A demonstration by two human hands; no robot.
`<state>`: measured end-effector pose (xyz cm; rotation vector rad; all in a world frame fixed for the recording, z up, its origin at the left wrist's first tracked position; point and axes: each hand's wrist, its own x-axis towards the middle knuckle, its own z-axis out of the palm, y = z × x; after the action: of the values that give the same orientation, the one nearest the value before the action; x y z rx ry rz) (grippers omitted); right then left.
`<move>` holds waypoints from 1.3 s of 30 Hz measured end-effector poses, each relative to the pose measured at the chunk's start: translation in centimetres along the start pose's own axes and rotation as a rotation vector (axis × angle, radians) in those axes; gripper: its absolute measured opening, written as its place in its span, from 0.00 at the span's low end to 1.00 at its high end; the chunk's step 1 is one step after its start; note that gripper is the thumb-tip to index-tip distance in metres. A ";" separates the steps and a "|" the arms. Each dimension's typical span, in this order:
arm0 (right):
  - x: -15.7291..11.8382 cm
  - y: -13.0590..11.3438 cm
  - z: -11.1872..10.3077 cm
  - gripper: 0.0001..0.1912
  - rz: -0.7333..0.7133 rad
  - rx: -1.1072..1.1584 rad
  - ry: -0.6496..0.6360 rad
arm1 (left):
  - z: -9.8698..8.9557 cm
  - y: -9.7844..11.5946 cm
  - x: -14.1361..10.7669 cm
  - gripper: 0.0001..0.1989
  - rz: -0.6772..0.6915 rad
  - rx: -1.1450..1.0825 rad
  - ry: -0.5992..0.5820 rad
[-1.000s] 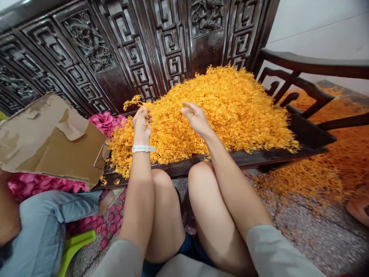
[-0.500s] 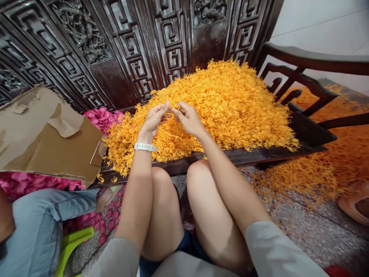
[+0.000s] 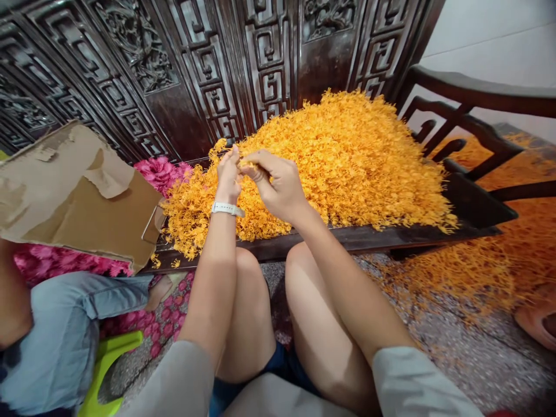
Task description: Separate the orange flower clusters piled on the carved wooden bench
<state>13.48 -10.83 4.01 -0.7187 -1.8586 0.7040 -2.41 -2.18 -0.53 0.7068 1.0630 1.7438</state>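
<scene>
A large heap of orange-yellow flower pieces (image 3: pixel 347 156) lies on a dark wooden bench (image 3: pixel 356 236). Over the heap's left part, my left hand (image 3: pixel 229 174), with a pale watch strap at its wrist, is turned edge-on, its fingers closed around a yellow flower piece. Close on its right, my right hand (image 3: pixel 275 182) pinches the same small yellow piece (image 3: pixel 248 164) between thumb and fingers. The fingertips of both hands nearly meet, and they partly hide the piece.
Torn cardboard (image 3: pixel 87 197) stands at the left, with pink flowers (image 3: pixel 158 174) behind it. A person's jeans-clad leg (image 3: pixel 65 330) and a green stool (image 3: pixel 108 370) are at lower left. Orange strands (image 3: pixel 473 278) cover the floor at right, below the bench's armrest (image 3: pixel 486 95).
My right hand has moved left and turned, its back now more visible. My left hand has turned edge-on, and the view has shifted slightly.
</scene>
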 end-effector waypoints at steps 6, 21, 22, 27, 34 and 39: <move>0.1 7.1 -1.3 0.38 0.226 -0.354 0.181 | -0.8 1.4 -1.3 0.14 -0.029 0.003 -0.039; 0.1 3.2 0.2 0.18 0.067 -0.258 -0.299 | 1.2 -0.9 -1.4 0.18 0.024 0.174 -0.069; -0.2 1.9 0.7 0.19 0.005 -0.160 -0.442 | 1.1 -1.1 -0.9 0.19 0.056 0.190 0.017; -1.1 -2.2 2.4 0.21 -0.117 0.350 -0.687 | -0.5 -1.0 0.6 0.14 0.094 0.202 -0.018; 1.3 6.3 -0.3 0.22 0.415 0.537 0.214 | -1.9 0.7 -0.7 0.12 0.232 0.269 -0.109; 1.3 7.6 -0.6 0.26 0.399 0.338 0.235 | -0.7 0.6 -1.6 0.06 0.328 0.385 -0.315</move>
<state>14.85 -4.80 -0.69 -0.9130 -1.3496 1.1073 -2.66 -3.99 -0.33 1.4154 1.1157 1.6322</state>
